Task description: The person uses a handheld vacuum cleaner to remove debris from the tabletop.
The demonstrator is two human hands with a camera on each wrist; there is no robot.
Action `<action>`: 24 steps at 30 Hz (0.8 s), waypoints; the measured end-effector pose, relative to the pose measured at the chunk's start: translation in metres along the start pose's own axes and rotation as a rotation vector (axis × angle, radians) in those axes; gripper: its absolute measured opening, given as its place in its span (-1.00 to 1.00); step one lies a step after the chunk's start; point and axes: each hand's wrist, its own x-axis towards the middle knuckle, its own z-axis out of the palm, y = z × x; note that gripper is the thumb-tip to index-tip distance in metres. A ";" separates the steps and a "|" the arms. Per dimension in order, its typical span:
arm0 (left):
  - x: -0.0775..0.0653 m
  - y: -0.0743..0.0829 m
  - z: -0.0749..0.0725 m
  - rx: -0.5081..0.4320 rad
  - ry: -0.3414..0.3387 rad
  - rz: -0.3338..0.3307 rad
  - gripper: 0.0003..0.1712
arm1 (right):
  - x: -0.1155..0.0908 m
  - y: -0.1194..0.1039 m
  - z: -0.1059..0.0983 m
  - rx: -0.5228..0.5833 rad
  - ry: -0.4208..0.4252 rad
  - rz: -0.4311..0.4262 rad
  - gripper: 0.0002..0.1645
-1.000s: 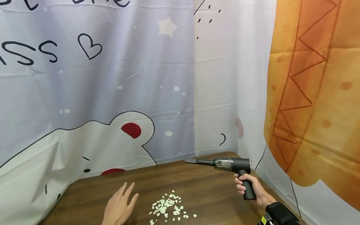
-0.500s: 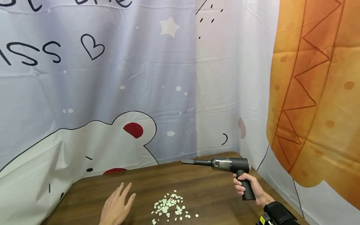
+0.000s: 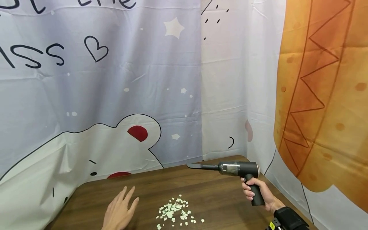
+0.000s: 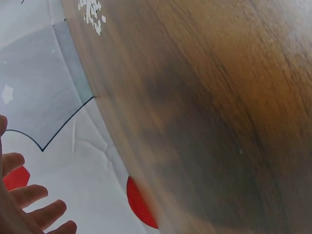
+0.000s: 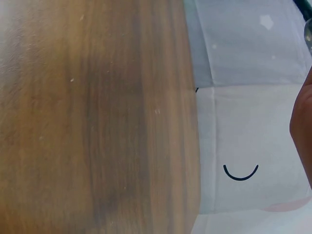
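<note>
Black pistol-grip device (image 3: 243,168), right of the white scraps (image 3: 170,214), handle wrapped by fingers of the right hand (image 3: 266,193). Left hand (image 3: 119,209), left of the scraps: fingers extended, holding nothing.

Reads "ss" (image 3: 31,57) in large black letters on the cloth (image 3: 149,70), upper left of the head view, right after a slanting stroke (image 3: 7,58) cut by the frame's left edge. Closes, just rightward, with a black outlined heart (image 3: 96,48). Shows above, at the top edge, only the lower parts of another black line (image 3: 106,3), too cropped to read for certain. Carries, bottom right, a yellow label (image 3: 272,225) on the wristband (image 3: 291,218), too small to read.
</note>
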 end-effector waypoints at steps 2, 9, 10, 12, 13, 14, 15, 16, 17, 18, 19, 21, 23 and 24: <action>-0.001 -0.002 0.001 0.003 -0.013 -0.005 -0.24 | -0.002 0.000 0.000 -0.027 0.032 0.041 -0.65; -0.004 -0.004 0.004 0.010 -0.049 -0.020 -0.22 | -0.012 -0.001 0.001 -0.130 0.141 0.170 -0.71; -0.005 -0.004 0.005 0.008 -0.054 -0.020 -0.22 | -0.015 -0.001 0.000 -0.141 0.151 0.184 -0.70; -0.006 -0.004 0.008 0.004 -0.064 -0.018 -0.21 | -0.023 0.001 0.000 -0.157 0.164 0.202 -0.66; -0.006 -0.004 0.008 0.000 -0.071 -0.020 -0.21 | -0.027 0.001 0.000 -0.161 0.166 0.211 -0.64; -0.006 -0.004 0.009 -0.002 -0.075 -0.019 -0.21 | -0.031 0.002 0.000 -0.165 0.163 0.216 -0.62; -0.006 -0.004 0.010 -0.003 -0.076 -0.017 -0.21 | -0.036 0.002 0.000 -0.175 0.156 0.217 -0.60; -0.005 -0.004 0.010 -0.006 -0.075 -0.014 -0.21 | -0.041 0.002 0.001 -0.181 0.150 0.222 -0.59; -0.005 -0.004 0.011 -0.007 -0.071 -0.010 -0.21 | -0.045 0.002 0.001 -0.188 0.145 0.226 -0.58; -0.004 -0.004 0.011 -0.008 -0.066 -0.005 -0.21 | -0.050 0.002 0.002 -0.197 0.140 0.232 -0.58; -0.004 -0.004 0.012 -0.010 -0.058 0.001 -0.22 | -0.055 0.002 0.002 -0.209 0.134 0.235 -0.58; -0.002 -0.004 0.013 -0.014 -0.039 0.019 -0.24 | -0.064 0.002 0.003 -0.227 0.131 0.244 -0.58; -0.002 -0.003 0.014 -0.019 -0.024 0.033 -0.26 | -0.073 0.001 0.004 -0.228 0.133 0.258 -0.58; -0.002 -0.003 0.014 -0.021 -0.019 0.040 -0.27 | -0.077 0.001 0.004 -0.228 0.134 0.262 -0.58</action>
